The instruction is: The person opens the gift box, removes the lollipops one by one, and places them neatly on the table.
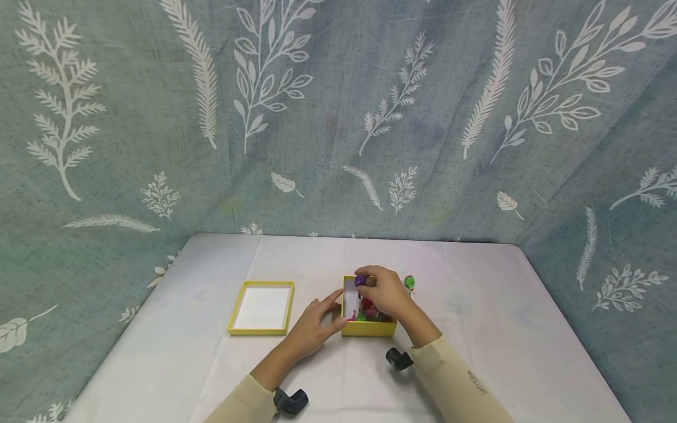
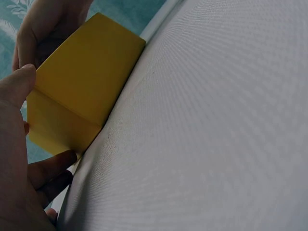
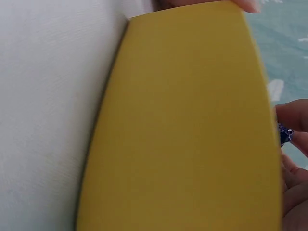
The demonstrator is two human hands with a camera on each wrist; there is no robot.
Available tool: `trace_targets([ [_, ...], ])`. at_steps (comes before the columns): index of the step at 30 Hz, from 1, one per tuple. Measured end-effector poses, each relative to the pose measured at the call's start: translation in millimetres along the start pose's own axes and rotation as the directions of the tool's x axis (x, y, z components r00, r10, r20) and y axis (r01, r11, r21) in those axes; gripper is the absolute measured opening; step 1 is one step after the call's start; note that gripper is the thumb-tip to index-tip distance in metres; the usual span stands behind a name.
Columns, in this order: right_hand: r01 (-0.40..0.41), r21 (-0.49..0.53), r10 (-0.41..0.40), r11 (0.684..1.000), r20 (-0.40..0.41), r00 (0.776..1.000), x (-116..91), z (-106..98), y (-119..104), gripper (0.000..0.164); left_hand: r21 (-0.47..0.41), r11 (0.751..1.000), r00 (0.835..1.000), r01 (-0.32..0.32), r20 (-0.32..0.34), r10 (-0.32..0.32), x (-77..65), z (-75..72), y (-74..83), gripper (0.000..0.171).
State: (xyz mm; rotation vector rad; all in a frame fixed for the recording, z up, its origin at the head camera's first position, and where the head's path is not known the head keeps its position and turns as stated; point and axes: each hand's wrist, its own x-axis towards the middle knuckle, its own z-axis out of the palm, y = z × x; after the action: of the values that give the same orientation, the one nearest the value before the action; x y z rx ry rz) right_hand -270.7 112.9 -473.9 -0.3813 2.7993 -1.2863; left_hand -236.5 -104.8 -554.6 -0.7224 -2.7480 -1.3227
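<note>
In the head view my right hand (image 1: 387, 291) pinches a purple-wrapped lollipop (image 1: 360, 281) over the back left part of a yellow box (image 1: 368, 329). Its shiny wrapper (image 3: 285, 134) also peeks out past the box wall in the right wrist view. Several red, pink and green wrapped lollipops (image 1: 370, 311) lie inside the box, partly covered by that hand. My left hand (image 1: 312, 326) touches the box's left side, fingers spread and nearly straight. In the left wrist view its thumb (image 2: 21, 82) rests at a top corner of the box.
Left of the box, a yellow-rimmed lid (image 1: 261, 308) lies with its white inside up. A green-wrapped lollipop (image 1: 409, 282) is just beyond the right hand. Everything sits on a white-covered table (image 1: 338, 376), with a leaf-patterned curtain (image 1: 328, 117) behind.
</note>
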Motion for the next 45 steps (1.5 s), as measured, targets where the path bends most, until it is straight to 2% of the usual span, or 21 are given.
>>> trace_targets([
  [3,-0.032,0.043,0.032,0.999,-0.015,0.999,-2,-6,-3,0.035,0.004,1.000,1.000,0.007,0.001,-0.007,-0.4,-0.3,0.6,0.066],
  [8,-0.021,0.082,0.025,0.996,-0.047,0.999,-6,-17,-4,0.035,0.010,1.000,1.000,0.007,-0.001,-0.007,-0.4,-0.6,0.7,0.067],
  [19,-0.063,0.090,0.071,0.994,-0.086,0.994,-7,-39,8,0.036,0.010,1.000,1.000,-0.001,-0.004,0.001,0.9,-1.4,-1.3,0.068],
  [33,-0.109,0.099,0.118,0.989,-0.088,0.989,-13,-57,23,0.039,0.011,1.000,1.000,-0.008,0.001,0.008,-0.2,-0.4,-1.2,0.069],
  [45,-0.141,0.074,0.148,0.987,-0.106,0.983,-16,-70,49,0.039,0.011,1.000,1.000,-0.013,-0.003,0.013,-0.8,1.0,-3.2,0.070],
])
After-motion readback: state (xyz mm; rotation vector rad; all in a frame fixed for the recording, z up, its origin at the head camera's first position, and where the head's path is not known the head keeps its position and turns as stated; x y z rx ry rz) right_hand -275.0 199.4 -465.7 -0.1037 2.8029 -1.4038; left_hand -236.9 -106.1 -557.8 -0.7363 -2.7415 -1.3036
